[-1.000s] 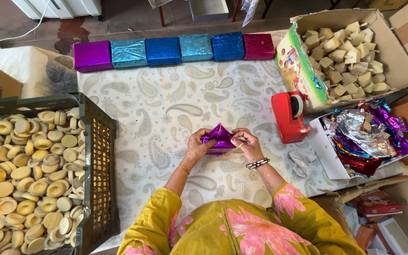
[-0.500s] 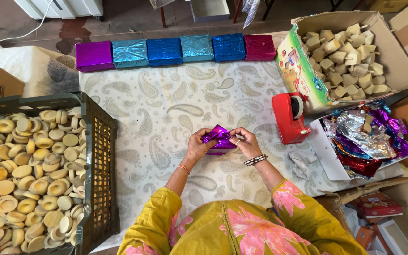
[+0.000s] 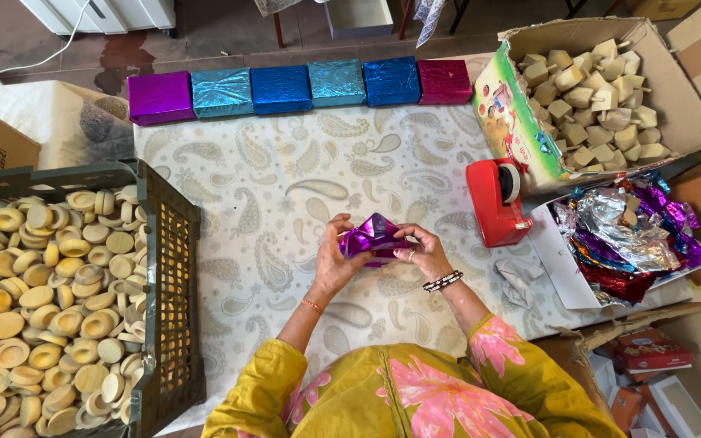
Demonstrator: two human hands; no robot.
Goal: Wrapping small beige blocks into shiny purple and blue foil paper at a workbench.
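Foil (image 3: 371, 238), shiny purple, is held around a small parcel between the left hand (image 3: 336, 258) and the right hand (image 3: 425, 251), both closed on it from opposite sides above the patterned cloth (image 3: 285, 203); its length is laid sideways, equally near both

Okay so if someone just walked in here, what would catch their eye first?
Probably the shiny purple foil packet held between the left hand and right hand at the middle of the paisley tablecloth. Next, the row of foil-wrapped boxes along the far edge, and the dark crate of pale round pieces at left.
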